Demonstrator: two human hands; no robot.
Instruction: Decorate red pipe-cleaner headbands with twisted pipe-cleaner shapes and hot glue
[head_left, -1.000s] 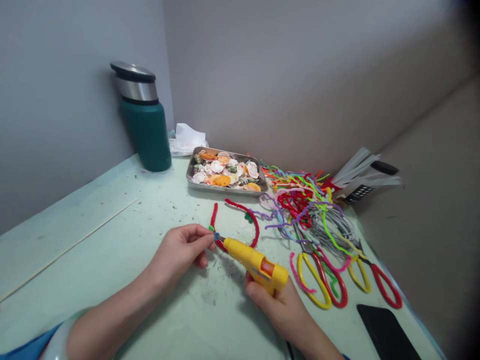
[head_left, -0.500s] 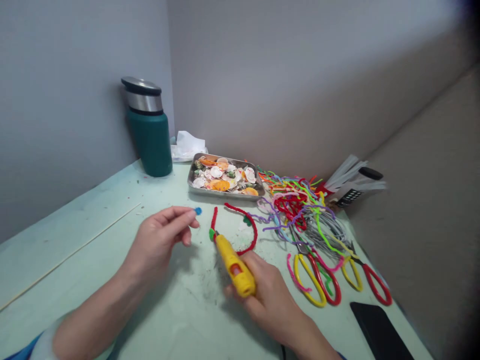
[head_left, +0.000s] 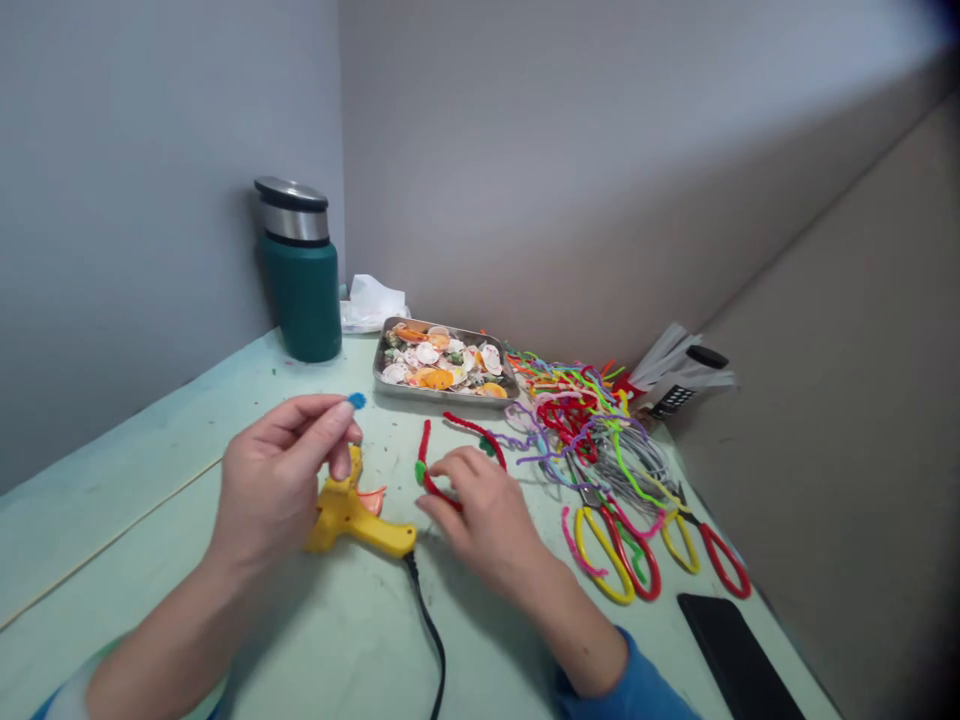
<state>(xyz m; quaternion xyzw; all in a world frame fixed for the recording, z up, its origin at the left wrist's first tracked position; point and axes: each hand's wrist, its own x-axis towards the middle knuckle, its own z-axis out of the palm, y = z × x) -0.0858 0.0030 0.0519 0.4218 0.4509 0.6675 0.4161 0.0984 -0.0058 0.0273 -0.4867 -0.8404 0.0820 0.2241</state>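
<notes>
A small blue fuzzy piece (head_left: 357,401) is pinched between the thumb and forefinger of my left hand (head_left: 279,470), raised over the table. My right hand (head_left: 484,510) is at the curved red pipe cleaner (head_left: 427,440), its thumb and fingers around the lower part beside a small green piece (head_left: 420,472). A yellow glue gun (head_left: 367,525) lies on the table between my hands, partly hidden behind my left hand, with an orange piece (head_left: 373,499) next to it.
Behind stand a green bottle (head_left: 302,300) and a metal tray (head_left: 450,399) of shells. Tangled pipe cleaners (head_left: 577,415), scissors (head_left: 604,555) and a black phone (head_left: 739,655) lie at the right. A thin stick (head_left: 112,545) lies left. The gun's black cord (head_left: 435,630) runs toward the front edge.
The glue gun has left my right hand and lies on the table at the left. My right hand has moved onto the red pipe cleaner. My left hand has shifted left with the blue piece.
</notes>
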